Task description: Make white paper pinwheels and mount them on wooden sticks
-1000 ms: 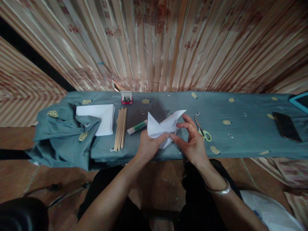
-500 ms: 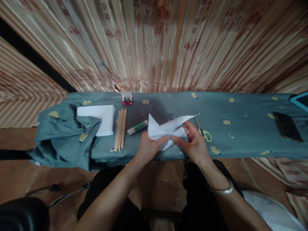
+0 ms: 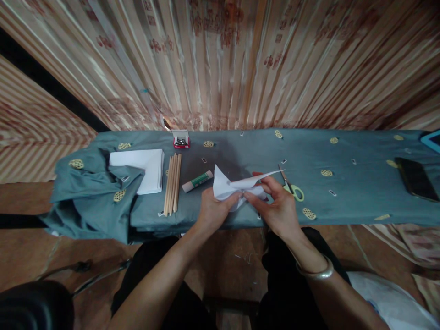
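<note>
A white paper pinwheel (image 3: 223, 187) with curled, pointed blades is held over the front of the table between both hands. My left hand (image 3: 216, 208) is closed on its left side, thumb pressed near the centre. Opposite it, my right hand (image 3: 275, 206) grips the right side, its thumb meeting the left thumb at the middle and its fingers behind the paper. Whatever lies under the thumbtips is too small to make out. Just left of the pinwheel lies a glue stick (image 3: 197, 181). Green-handled scissors (image 3: 294, 190) rest beside my right hand.
Several wooden sticks (image 3: 172, 183) lie side by side left of the glue stick. Behind them stands a small red box (image 3: 181, 142) of metallic pieces. Folded white paper sheets (image 3: 151, 174) are further left. A phone (image 3: 415, 178) and a blue-edged device (image 3: 431, 141) lie right on the green tablecloth (image 3: 364, 197).
The pinwheel has tilted, and its right blade now appears narrower and flatter. My right fingers have shifted slightly behind the paper. Both hands keep hold of it.
</note>
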`<action>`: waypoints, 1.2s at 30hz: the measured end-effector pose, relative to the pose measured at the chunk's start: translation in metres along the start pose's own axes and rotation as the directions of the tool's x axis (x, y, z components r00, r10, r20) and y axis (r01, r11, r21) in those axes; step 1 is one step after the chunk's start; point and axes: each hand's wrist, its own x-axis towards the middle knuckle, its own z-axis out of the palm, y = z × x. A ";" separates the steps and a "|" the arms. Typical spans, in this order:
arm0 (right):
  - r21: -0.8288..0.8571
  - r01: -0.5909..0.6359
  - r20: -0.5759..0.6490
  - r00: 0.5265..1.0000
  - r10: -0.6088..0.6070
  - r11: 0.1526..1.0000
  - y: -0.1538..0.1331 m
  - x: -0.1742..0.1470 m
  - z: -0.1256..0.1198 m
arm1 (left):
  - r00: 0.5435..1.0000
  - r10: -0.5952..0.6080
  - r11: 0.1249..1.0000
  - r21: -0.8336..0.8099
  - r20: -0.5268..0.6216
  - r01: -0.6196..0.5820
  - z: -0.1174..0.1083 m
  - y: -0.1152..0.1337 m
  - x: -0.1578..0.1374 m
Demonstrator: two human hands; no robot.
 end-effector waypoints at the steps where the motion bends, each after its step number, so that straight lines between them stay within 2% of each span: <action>1: 0.024 -0.008 0.015 1.000 0.008 1.000 0.001 0.000 0.000 | 1.000 -0.003 1.000 0.002 0.000 0.003 0.000 0.000 0.000; 4: 0.116 -0.043 0.061 0.997 0.037 0.992 0.003 0.001 0.002 | 1.000 -0.019 1.000 0.002 -0.004 0.019 0.001 -0.001 0.001; 8: 0.199 -0.091 0.061 0.995 0.080 0.976 0.008 0.002 0.005 | 1.000 -0.010 1.000 -0.008 0.018 0.010 0.000 -0.001 0.001; 12: 0.198 -0.101 0.022 0.995 0.099 0.975 0.008 0.001 0.008 | 0.998 0.021 1.000 -0.019 0.054 -0.020 -0.002 -0.001 0.002; 16: 0.121 -0.089 -0.019 0.996 0.092 0.989 0.004 0.002 0.008 | 0.997 0.052 0.995 -0.086 0.054 -0.047 -0.001 0.001 0.003; 27: 0.101 -0.062 0.020 0.998 0.061 0.993 0.003 0.003 0.007 | 0.988 -0.154 0.967 -0.209 -0.021 0.146 0.003 0.002 0.004; 36: 0.149 -0.071 0.046 0.997 0.065 0.986 0.004 0.004 0.008 | 0.983 -0.179 0.968 -0.186 -0.037 0.169 0.003 0.002 0.004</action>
